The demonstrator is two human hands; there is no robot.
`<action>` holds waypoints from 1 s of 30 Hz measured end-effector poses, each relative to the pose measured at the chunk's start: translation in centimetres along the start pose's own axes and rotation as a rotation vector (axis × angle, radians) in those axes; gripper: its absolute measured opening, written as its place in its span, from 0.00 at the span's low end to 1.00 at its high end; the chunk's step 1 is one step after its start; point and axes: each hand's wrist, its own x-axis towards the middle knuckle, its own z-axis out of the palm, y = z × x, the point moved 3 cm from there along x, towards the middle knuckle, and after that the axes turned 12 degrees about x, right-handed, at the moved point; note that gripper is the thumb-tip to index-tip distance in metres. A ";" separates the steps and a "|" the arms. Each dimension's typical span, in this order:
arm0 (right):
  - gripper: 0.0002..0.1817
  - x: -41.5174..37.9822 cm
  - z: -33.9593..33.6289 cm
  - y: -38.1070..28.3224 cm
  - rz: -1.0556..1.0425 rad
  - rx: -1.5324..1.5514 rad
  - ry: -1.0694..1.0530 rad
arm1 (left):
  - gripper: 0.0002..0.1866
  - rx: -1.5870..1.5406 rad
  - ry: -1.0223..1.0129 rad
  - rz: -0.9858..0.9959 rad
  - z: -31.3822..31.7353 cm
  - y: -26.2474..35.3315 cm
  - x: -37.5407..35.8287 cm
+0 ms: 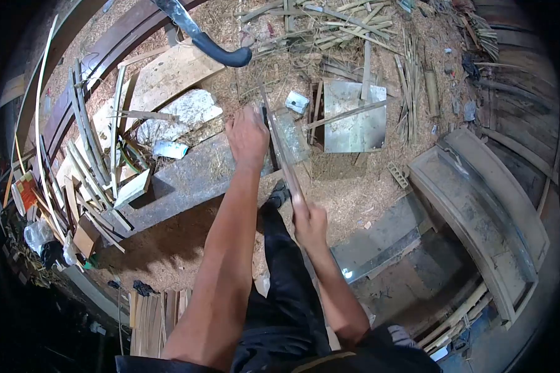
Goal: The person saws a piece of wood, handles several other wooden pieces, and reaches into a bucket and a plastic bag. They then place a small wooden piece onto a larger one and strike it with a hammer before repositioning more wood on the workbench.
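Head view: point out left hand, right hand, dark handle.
Left hand [247, 138]: head view, on the back of the hand.
Right hand [311, 226]: head view, on the back of the hand.
Dark handle [219, 53]: head view, mid-handle, between the blade and the curved end.

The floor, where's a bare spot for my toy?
Mostly free: shavings-covered floor between the shiny square sheet and grey board; the long grey plank, left of the left forearm. Crowded: the stick heap at picture left, sticks up top, and around the left hand and right hand.
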 end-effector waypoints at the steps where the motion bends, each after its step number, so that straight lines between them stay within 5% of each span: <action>1: 0.32 3.0 1.3 -1.2 -0.109 -0.079 0.001 | 0.14 -0.028 0.012 0.004 -0.2 0.2 -0.1; 5: 0.32 6.9 4.3 -4.2 -0.218 -0.080 -0.025 | 0.13 0.002 0.010 -0.010 -0.1 0.1 0.3; 9: 0.30 -1.4 0.4 -3.4 0.031 -0.108 0.003 | 0.11 -0.008 0.016 -0.016 -0.8 0.5 0.4; 16: 0.30 7.3 4.3 -6.2 -0.104 -0.072 -0.021 | 0.11 -0.023 -0.020 -0.037 -0.3 0.4 0.9; 22: 0.34 -0.5 0.5 -5.2 -0.065 -0.188 -0.033 | 0.14 -0.027 0.007 -0.018 0.2 0.0 -0.1; 25: 0.32 7.9 4.8 -6.1 -0.211 -0.121 -0.013 | 0.13 -0.012 -0.026 -0.038 0.5 0.3 0.4; 30: 0.31 1.9 1.5 -4.9 -0.060 -0.199 -0.036 | 0.14 -0.067 -0.013 -0.049 0.1 0.2 0.4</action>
